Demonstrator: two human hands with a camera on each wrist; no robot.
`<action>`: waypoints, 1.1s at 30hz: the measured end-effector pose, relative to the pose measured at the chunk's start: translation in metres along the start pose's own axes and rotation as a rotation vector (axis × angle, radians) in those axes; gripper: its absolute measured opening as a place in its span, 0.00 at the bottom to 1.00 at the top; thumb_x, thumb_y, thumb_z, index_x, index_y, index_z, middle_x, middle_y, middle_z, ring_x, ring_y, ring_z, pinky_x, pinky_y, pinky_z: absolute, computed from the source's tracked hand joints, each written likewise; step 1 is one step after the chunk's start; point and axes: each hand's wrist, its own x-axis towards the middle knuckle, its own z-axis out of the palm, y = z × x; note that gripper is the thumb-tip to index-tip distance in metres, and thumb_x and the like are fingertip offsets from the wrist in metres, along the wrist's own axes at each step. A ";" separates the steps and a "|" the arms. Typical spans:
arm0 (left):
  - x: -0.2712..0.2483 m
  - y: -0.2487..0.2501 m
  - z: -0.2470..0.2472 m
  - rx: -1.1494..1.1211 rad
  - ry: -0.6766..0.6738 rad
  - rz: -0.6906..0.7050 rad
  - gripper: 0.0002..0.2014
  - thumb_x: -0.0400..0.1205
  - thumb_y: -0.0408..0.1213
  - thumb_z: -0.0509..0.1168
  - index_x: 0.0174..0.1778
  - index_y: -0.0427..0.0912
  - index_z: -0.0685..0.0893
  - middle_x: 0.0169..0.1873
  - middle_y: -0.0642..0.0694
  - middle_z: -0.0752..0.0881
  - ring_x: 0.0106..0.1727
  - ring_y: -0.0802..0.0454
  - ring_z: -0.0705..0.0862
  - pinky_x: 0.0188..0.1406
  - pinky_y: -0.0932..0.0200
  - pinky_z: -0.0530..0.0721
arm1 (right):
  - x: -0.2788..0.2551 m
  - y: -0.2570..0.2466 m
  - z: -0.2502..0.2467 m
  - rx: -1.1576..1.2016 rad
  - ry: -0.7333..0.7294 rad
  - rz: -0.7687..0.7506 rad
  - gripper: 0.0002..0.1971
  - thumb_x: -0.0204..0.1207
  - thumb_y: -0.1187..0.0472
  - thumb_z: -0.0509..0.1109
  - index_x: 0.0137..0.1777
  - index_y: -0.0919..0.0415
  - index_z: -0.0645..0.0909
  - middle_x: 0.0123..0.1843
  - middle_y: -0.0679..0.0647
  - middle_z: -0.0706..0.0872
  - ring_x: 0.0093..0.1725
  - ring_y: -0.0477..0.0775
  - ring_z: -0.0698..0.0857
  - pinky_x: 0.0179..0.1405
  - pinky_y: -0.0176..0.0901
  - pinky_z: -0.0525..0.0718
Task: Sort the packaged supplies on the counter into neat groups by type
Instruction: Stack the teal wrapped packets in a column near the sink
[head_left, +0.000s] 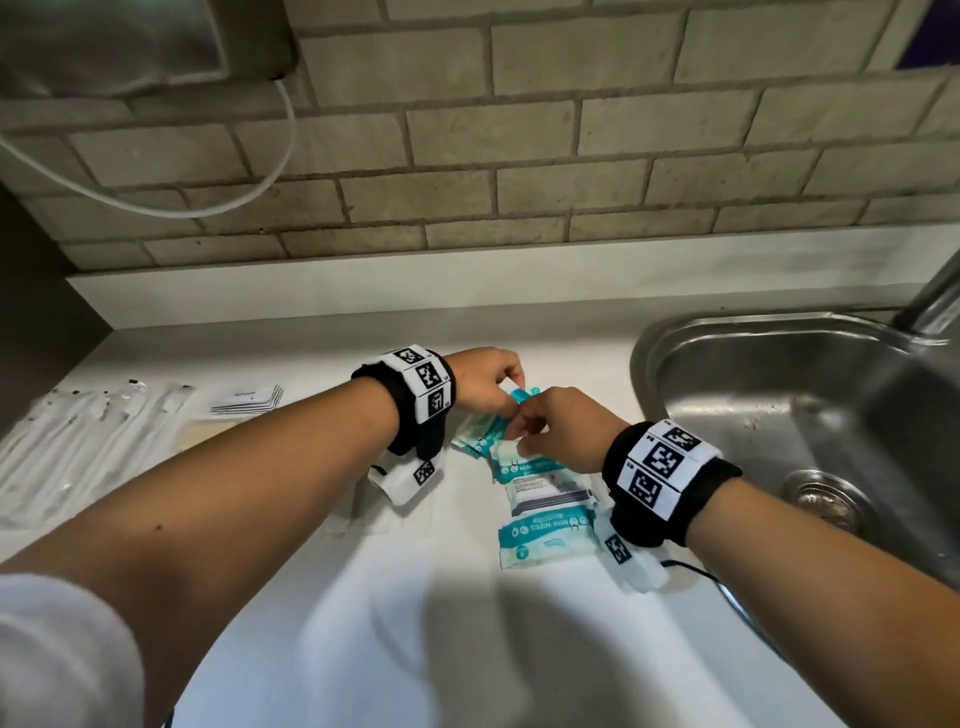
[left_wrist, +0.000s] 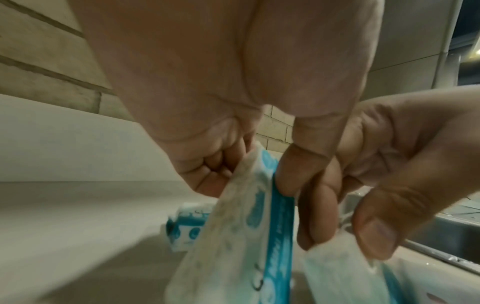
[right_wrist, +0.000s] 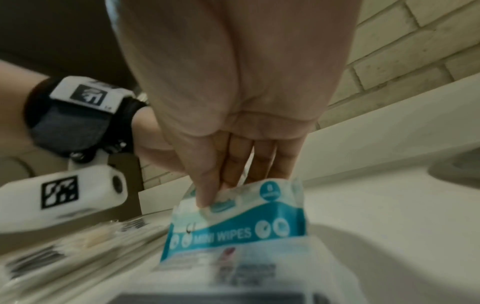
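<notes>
Several teal-and-white mini wipes packets lie in a loose row on the white counter (head_left: 322, 597), left of the sink. My left hand (head_left: 511, 392) pinches the top edge of one wipes packet (head_left: 519, 399) and holds it tilted up; in the left wrist view that held packet (left_wrist: 246, 236) hangs between thumb and fingers (left_wrist: 285, 181). Just in front, my right hand (head_left: 522, 434) pinches the top edge of another mini wipes packet (right_wrist: 233, 222). A white-backed packet (head_left: 550, 493) and one more teal packet (head_left: 545, 535) lie nearer me.
Long clear-wrapped packets (head_left: 88, 436), a flat tan packet (head_left: 208, 431) and a small stack of white sachets (head_left: 249, 400) lie at the counter's left. A steel sink (head_left: 779, 415) with a faucet (head_left: 935, 296) is at the right. A brick-tiled wall (head_left: 519, 156) stands behind.
</notes>
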 end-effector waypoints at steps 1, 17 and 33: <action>0.002 0.002 -0.001 0.013 -0.016 0.016 0.15 0.77 0.36 0.72 0.60 0.42 0.82 0.34 0.56 0.75 0.33 0.57 0.75 0.31 0.64 0.72 | -0.002 0.000 0.000 -0.032 0.013 -0.006 0.11 0.75 0.64 0.72 0.55 0.57 0.89 0.50 0.50 0.89 0.47 0.45 0.81 0.48 0.33 0.72; -0.003 0.002 0.020 -0.037 0.114 0.040 0.14 0.74 0.35 0.77 0.54 0.41 0.85 0.38 0.57 0.82 0.44 0.54 0.84 0.37 0.75 0.76 | -0.015 -0.007 -0.004 -0.207 0.014 0.023 0.15 0.73 0.64 0.72 0.59 0.52 0.88 0.58 0.50 0.89 0.58 0.50 0.85 0.50 0.33 0.73; -0.067 0.019 0.049 0.155 -0.033 0.180 0.12 0.78 0.36 0.71 0.57 0.47 0.86 0.51 0.50 0.87 0.47 0.52 0.83 0.45 0.62 0.78 | -0.066 -0.011 0.016 -0.213 -0.158 0.112 0.18 0.61 0.53 0.83 0.50 0.53 0.86 0.46 0.47 0.87 0.48 0.51 0.85 0.52 0.44 0.85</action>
